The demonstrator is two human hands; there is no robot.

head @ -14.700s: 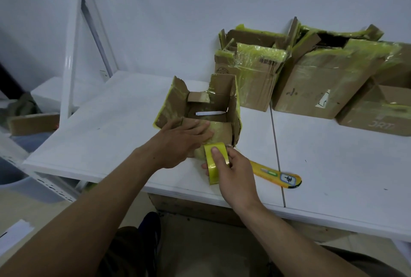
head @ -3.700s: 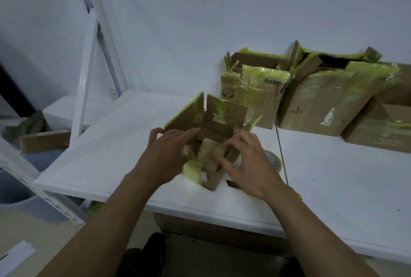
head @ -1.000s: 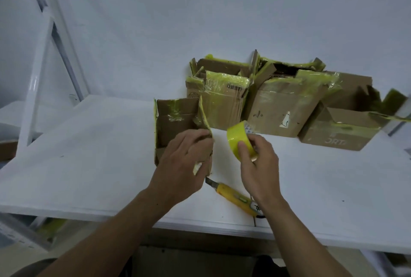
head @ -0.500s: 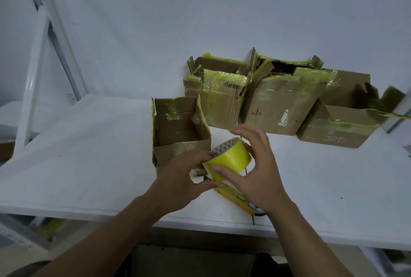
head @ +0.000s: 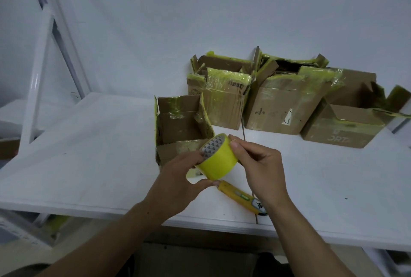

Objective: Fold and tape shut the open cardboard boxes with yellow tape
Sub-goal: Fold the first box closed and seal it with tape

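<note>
Glossy yellow tape roll [head: 219,160], two-handed

- I see a plain white wall [head: 200,9] filling the far side.
- A white table [head: 89,154] spans the near ground, a seam down its right part.
- White metal frame posts [head: 37,80] stand at left.
</note>
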